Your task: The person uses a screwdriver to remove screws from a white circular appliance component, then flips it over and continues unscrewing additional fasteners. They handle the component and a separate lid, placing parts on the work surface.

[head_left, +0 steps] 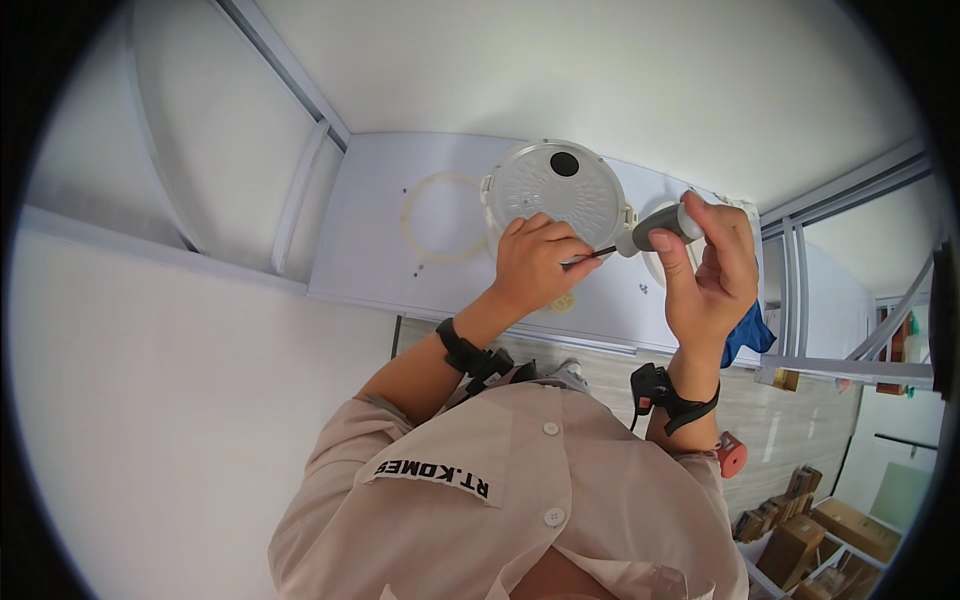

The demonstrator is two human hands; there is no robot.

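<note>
A screwdriver (660, 230) with a grey handle and a pale end is held in my right hand (712, 275), thumb on one side and fingers round the end. Its dark shaft points left and slightly down to my left hand (540, 262), whose curled fingers close round the tip end. Whether a screw sits at the tip is hidden. Just beyond my left hand lies a round white appliance lid (530, 185), ribbed inside, with a black oval patch (565, 164) near its far edge. My left fingers overlap the lid's near rim.
On the white table (365, 240), a cream sealing ring (408, 215) lies left of the lid. Small screws (643, 288) are scattered about. A small yellowish piece (562, 301) rests below my left hand. Blue cloth (748, 335) hangs at the right edge. Cardboard boxes (790, 550) stand lower right.
</note>
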